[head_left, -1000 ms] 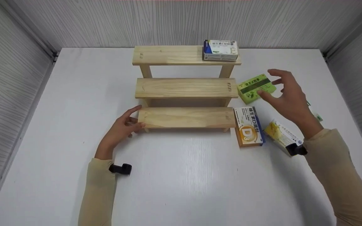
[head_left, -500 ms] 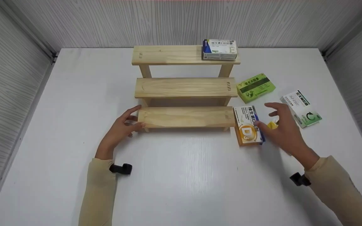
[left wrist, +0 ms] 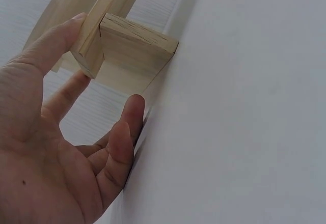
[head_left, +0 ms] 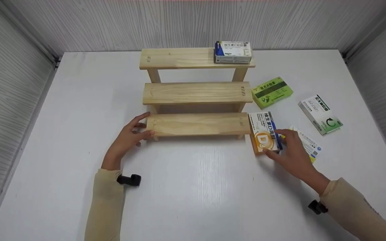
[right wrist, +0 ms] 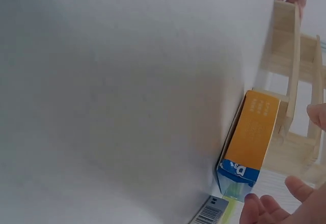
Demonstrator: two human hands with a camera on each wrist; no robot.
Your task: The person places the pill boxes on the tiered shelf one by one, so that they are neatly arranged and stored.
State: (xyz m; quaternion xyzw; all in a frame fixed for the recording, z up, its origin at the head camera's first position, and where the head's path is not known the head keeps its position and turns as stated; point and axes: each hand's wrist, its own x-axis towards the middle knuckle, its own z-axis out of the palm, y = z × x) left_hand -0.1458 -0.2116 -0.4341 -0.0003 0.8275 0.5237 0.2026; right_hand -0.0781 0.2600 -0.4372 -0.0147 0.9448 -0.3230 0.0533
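Observation:
A three-tier wooden display stand (head_left: 196, 124) stands on the white table. My left hand (head_left: 129, 137) pinches the left end of its lowest step; in the left wrist view the thumb (left wrist: 56, 40) lies on one edge and a finger (left wrist: 71, 94) on the other. My right hand (head_left: 293, 155) hovers at the vitamin D medicine box (head_left: 263, 134), thumb over its near end and fingertips by its blue right side, spread apart. That white and orange box lies flat against the stand's right end. In the right wrist view its orange side (right wrist: 253, 127) shows between thumb and fingers.
A blue and white medicine box (head_left: 233, 52) sits on the top step's right end. Right of the stand lie a green box (head_left: 272, 92), a white and green box (head_left: 320, 114) and a yellow and white box (head_left: 308, 142), partly behind my right hand. Grey panels (head_left: 193, 23) enclose the table.
My right hand has come toward me and left, from beside the green box to the vitamin D box. My left hand keeps its hold on the stand.

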